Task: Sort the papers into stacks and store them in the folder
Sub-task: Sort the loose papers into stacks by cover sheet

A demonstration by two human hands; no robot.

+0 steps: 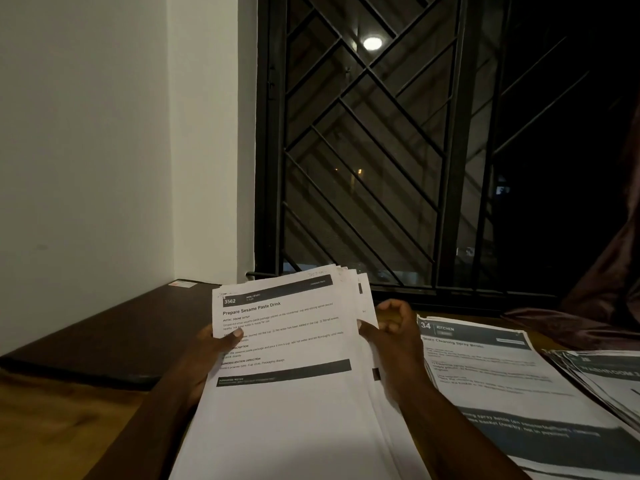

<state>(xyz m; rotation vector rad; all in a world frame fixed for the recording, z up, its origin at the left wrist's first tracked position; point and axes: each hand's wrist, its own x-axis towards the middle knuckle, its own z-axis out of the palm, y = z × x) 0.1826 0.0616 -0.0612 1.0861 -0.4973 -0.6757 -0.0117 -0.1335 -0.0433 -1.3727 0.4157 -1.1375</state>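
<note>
At table centre, sheaf (pixel 287 358) is held up off the table (pixel 52 427), tilted toward the person. Left hand (pixel 207 351) grips its left edge, thumb on the top sheet, fingers under. Right hand (pixel 391 334) pinches the right edge, thumb at the fanned sheets, other fingers curled behind. Top sheet header: "Prepare Sesame Paste Drink".

Kitchen stack (pixel 485 368) lies flat at 3 o'clock, just beside the right hand. Second stack (pixel 606 375) at 4 o'clock, cut by the frame. Dark folder (pixel 104 334), closed by the look, at 10 o'clock near the wall.

Step, I'd say: read header, peel top sheet, drop on matching stack. Left clamps, right thumb slides one sheet only. Top edges are fanned, so doubles are likely. Land it square.

Room: short hop to 3 o'clock. Second stack meets the kitchen stack's right edge; touching or overlapping, can't tell. Window grille (pixel 363 168) at 12 o'clock, close behind the sheaf. Wood shows at 8 o'clock, room for a new stack.
</note>
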